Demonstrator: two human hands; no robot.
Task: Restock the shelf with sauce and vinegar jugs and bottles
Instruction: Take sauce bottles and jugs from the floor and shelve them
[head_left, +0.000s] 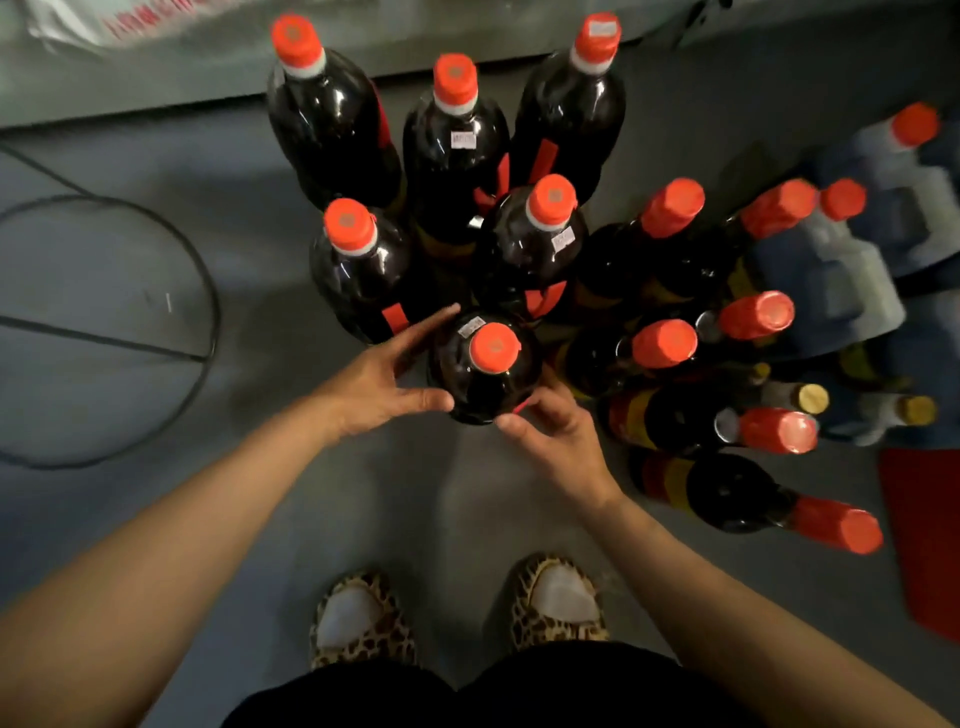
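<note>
Several tall dark sauce bottles (452, 156) with red caps stand clustered on the grey floor. The nearest dark bottle (480, 387) is right below me. My left hand (379, 376) touches its left side, with straight fingers along the far side and the thumb on the near side. My right hand (553, 428) holds the bottle's near right side, its fingers curled against the bottle and the thumb at its front. To the right stand slimmer dark bottles (665, 343) with red caps and pale jugs (852, 275) with red caps.
The shelf's grey base (208, 83) runs along the top edge. A black cable (210, 312) loops over the floor on the left. Small gold-capped bottles (813, 398) and a red object (924, 525) sit at the right. My feet in leopard slippers (363, 618) stand below.
</note>
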